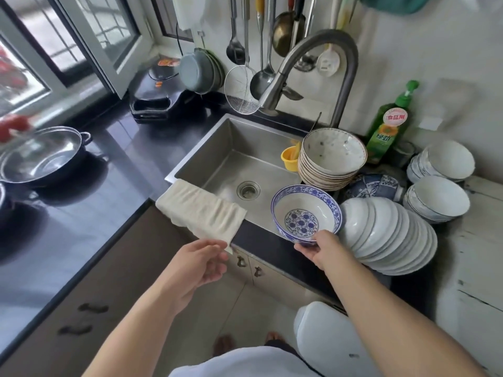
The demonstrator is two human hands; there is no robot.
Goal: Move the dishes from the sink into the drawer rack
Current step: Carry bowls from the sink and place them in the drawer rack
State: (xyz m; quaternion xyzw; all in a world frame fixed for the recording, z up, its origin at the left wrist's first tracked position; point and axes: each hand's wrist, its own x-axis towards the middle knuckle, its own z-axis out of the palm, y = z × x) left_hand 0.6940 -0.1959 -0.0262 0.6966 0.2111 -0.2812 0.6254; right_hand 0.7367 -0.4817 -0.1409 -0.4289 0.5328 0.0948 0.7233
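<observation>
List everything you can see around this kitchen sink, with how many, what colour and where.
sink: one, steel, set in the black counter
blue-patterned bowl: one, blue and white, over the sink's front right corner
brown-rimmed bowls: one stack, white, sink's right edge
white plates: one leaning stack, right of the sink
white bowls: two stacks, far right
cloth: one, cream, draped over the sink's front edge
yellow cup: one, inside the sink
soap bottle: one, green, behind the bowls
faucet: one, grey
steel pot: one, left counter
left hand: open, below the cloth
right hand: holds the patterned bowl

green detergent bottle [388,129], round red label reading 食品用; other print unreadable
</observation>
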